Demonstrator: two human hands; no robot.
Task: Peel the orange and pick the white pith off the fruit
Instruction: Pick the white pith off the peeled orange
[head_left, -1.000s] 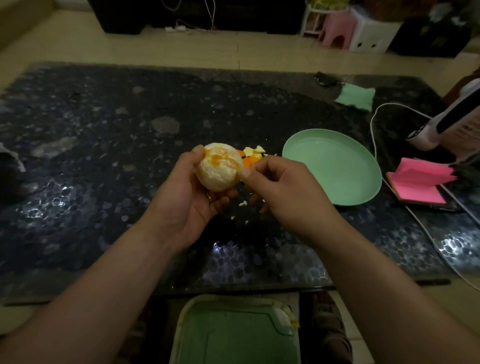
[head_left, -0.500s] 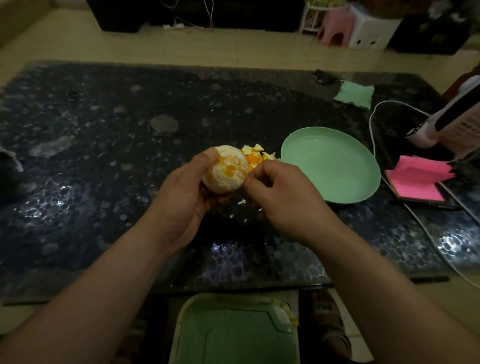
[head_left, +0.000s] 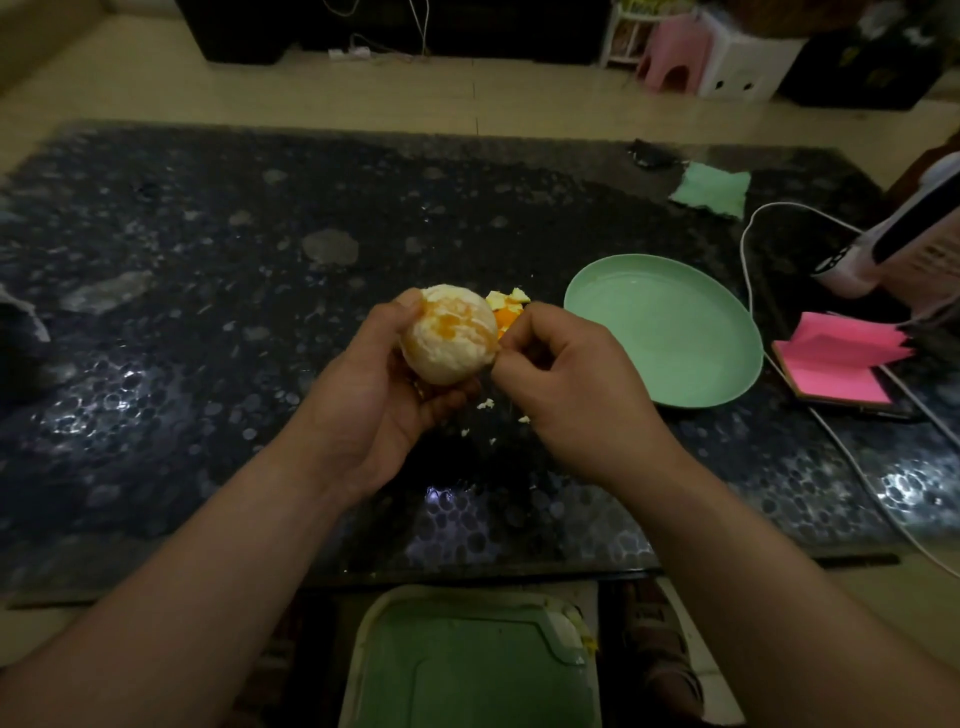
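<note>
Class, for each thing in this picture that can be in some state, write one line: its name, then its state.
Orange: peeled, largely coated in white pith, held off the table.
Left hand: grips the orange.
Right hand: pinches pith at the orange's right edge.
Peel: in pieces, piled on the table behind the orange.
Plate: right way up on the table.
Sticky notes: top sheets folded back.

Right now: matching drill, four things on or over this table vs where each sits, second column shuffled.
1 orange
2 plate
3 pink notepad
4 peel scraps

A on the table just behind the fruit
B by the table's right edge
C gripped in the left hand
D green, between the scraps and the notepad

Pairs: 1-C, 2-D, 3-B, 4-A
</note>
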